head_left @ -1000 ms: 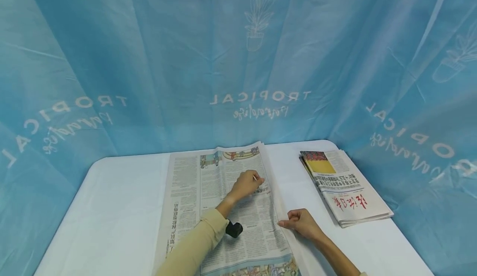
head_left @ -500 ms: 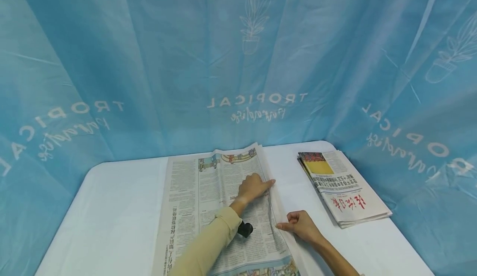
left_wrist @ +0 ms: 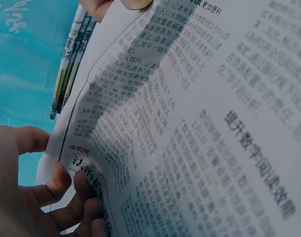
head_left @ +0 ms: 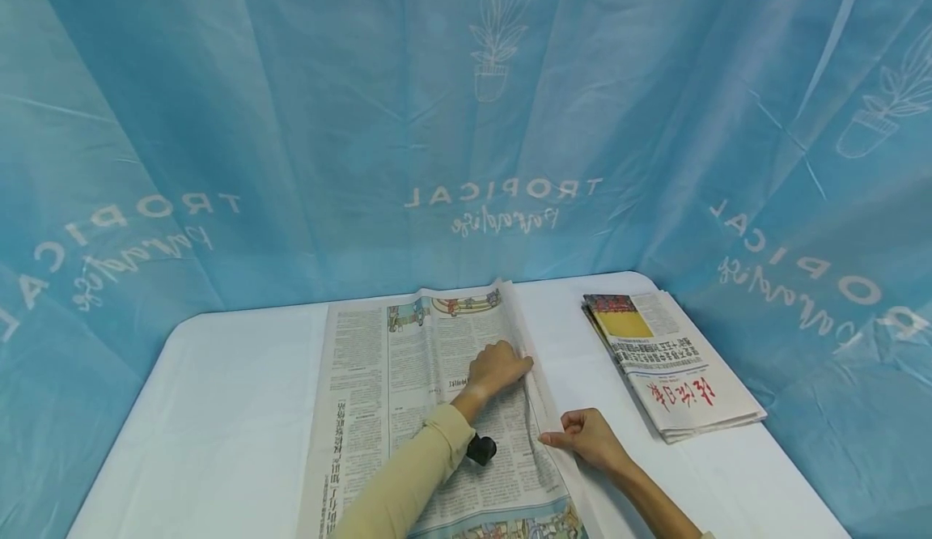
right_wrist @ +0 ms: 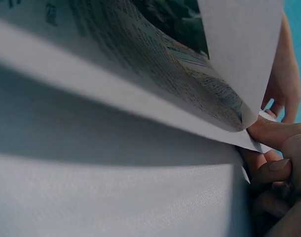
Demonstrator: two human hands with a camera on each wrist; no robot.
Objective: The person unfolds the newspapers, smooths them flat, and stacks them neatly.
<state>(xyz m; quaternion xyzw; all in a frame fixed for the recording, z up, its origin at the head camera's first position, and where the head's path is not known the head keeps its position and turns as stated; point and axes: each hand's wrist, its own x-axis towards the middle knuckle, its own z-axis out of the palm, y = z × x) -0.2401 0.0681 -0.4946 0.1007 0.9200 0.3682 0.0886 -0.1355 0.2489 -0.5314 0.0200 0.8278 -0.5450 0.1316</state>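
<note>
A large newspaper (head_left: 364,409) lies spread on the table, its right edge slightly raised and curling. My left hand (head_left: 498,369) reaches across the page and pinches that edge about halfway up. In the left wrist view, the left thumb and curled fingers (left_wrist: 59,190) meet at the margin of the printed sheet (left_wrist: 190,123). Closer to me, my right hand (head_left: 590,440) pinches the same edge. The right wrist view shows the right thumb (right_wrist: 276,133) on the paper's folded edge (right_wrist: 190,126), with the other fingers curled beneath.
A stack of folded newspapers (head_left: 684,385) with red lettering lies on the right of the white table (head_left: 218,418). Blue curtains (head_left: 349,159) hang close behind and on both sides. A black wrist camera (head_left: 480,448) sits under my left forearm.
My left hand has moved slightly right and down, from above the page onto its right edge, and has taken hold there. The right hand keeps its place on the edge.
</note>
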